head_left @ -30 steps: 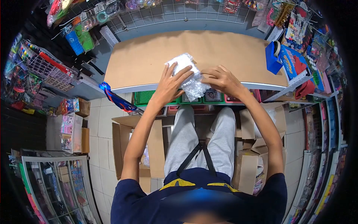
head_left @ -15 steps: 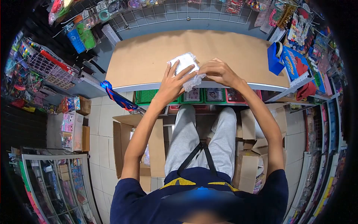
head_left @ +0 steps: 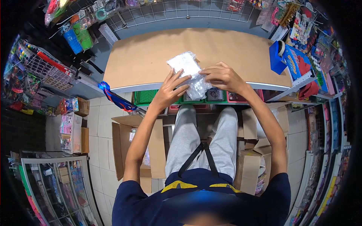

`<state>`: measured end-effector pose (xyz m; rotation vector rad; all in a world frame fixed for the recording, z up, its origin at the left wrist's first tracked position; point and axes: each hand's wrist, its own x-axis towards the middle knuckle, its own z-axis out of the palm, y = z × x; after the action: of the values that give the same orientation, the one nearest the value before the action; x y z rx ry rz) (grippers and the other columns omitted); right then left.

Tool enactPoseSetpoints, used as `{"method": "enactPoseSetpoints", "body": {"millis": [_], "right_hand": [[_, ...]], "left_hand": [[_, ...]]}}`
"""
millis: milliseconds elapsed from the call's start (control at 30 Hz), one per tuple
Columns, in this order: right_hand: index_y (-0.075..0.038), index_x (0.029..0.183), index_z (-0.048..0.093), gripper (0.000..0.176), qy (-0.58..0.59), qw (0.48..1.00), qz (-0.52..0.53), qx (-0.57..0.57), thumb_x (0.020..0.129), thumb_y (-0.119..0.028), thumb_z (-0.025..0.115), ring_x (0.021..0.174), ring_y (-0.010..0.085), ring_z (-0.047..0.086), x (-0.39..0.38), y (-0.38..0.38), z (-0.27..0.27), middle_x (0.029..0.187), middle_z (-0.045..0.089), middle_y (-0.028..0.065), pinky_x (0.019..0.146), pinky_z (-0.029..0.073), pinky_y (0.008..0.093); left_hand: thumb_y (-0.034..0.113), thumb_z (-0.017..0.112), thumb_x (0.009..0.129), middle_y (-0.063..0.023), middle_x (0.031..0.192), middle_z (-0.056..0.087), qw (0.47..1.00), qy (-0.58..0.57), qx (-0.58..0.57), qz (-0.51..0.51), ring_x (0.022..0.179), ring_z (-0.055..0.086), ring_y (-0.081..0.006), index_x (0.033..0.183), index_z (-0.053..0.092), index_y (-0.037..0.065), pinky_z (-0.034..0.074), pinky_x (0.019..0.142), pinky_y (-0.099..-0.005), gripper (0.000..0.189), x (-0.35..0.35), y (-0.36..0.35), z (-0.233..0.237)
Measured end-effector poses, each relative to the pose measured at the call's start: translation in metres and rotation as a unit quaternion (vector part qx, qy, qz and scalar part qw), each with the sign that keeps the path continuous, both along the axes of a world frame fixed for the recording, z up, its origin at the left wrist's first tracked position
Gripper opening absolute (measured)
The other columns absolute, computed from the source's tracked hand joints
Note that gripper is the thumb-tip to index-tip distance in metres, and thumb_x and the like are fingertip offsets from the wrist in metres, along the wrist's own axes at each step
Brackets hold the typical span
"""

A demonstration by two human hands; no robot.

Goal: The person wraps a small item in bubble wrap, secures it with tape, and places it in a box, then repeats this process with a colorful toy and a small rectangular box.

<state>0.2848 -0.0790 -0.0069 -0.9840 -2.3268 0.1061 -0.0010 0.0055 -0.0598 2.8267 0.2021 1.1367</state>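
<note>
Small shop corner from above, with goods in bright packets hanging on a wire grid (head_left: 181, 13) at the far side and on racks to the left and right. In the middle, a table top (head_left: 143, 60) covered with brown paper, with a pale near edge just above the person's knees. On this top, close to the near edge and a little right of the middle, a bubble-wrap packet (head_left: 184, 64), white and crinkled, lying tilted, with the near end hanging over the table edge between the two hands. Left hand (head_left: 169, 92) open, with fingers stretched and spread, lying flat on the near left part of the packet and not closed around it. Right hand (head_left: 223, 77) with bent fingers, the fingertips (head_left: 203, 71) closed on the right edge of the packet and pinching the plastic. Both hands touching the packet, near each other but apart. At the far right corner of the table, a blue tape dispenser (head_left: 277, 56), well apart from the hands. Under the table, a row of small baskets, with a green basket (head_left: 145, 97) at the left. On the tiled floor, an open cardboard box (head_left: 122, 143) to the left of the grey trouser legs (head_left: 184, 139), and more cartons (head_left: 250, 165) to the right. Blue ribbon (head_left: 113, 96) hanging at the near left corner of the table.
</note>
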Motion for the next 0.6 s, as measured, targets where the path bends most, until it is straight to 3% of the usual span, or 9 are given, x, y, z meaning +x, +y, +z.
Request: {"method": "enactPoseSetpoints", "body": {"millis": [167, 367, 467, 600], "right_hand": [[-0.017, 0.111, 0.070, 0.032, -0.065, 0.996, 0.021, 0.052, 0.080, -0.015, 0.076, 0.124, 0.0212, 0.059, 0.001, -0.001, -0.001, 0.139, 0.061, 0.0018, 0.094, 0.046, 0.0403], [-0.016, 0.108, 0.069, 0.031, -0.099, 0.991, 0.019, 0.085, 0.078, -0.013, 0.075, 0.120, 0.0211, 0.061, -0.003, -0.002, 0.000, 0.142, 0.059, 0.0014, 0.086, 0.049, 0.0386], [-0.016, 0.106, 0.069, 0.029, -0.087, 0.991, 0.035, 0.098, 0.078, -0.011, 0.075, 0.114, 0.0204, 0.063, -0.003, 0.001, -0.006, 0.141, 0.060, 0.0009, 0.084, 0.050, 0.0374], [-0.014, 0.101, 0.067, 0.025, -0.098, 0.987, 0.053, 0.112, 0.078, -0.011, 0.075, 0.108, 0.0198, 0.065, -0.002, 0.004, -0.010, 0.138, 0.062, 0.0005, 0.084, 0.050, 0.0364]], "left_hand": [[0.009, 0.073, 0.083, -0.0005, 0.145, 0.055, 0.999, 0.028, 0.011, 0.018, 0.136, 0.049, -0.0319, 0.132, 0.063, 0.018, 0.034, 0.116, -0.0596, 0.051, -0.002, -0.005, 0.000], [0.005, 0.076, 0.079, -0.0029, 0.141, 0.059, 0.999, 0.033, -0.008, 0.016, 0.135, 0.051, -0.0293, 0.132, 0.064, 0.019, 0.031, 0.118, -0.0594, 0.056, 0.001, -0.009, 0.007], [0.010, 0.075, 0.081, -0.0004, 0.143, 0.057, 1.000, 0.023, -0.004, 0.013, 0.135, 0.050, -0.0284, 0.126, 0.065, 0.015, 0.032, 0.117, -0.0607, 0.046, 0.001, -0.007, 0.002], [0.003, 0.077, 0.077, -0.0042, 0.138, 0.061, 1.000, -0.005, -0.013, 0.011, 0.135, 0.052, -0.0294, 0.107, 0.066, 0.009, 0.032, 0.117, -0.0591, 0.033, 0.003, -0.011, 0.001]]}}
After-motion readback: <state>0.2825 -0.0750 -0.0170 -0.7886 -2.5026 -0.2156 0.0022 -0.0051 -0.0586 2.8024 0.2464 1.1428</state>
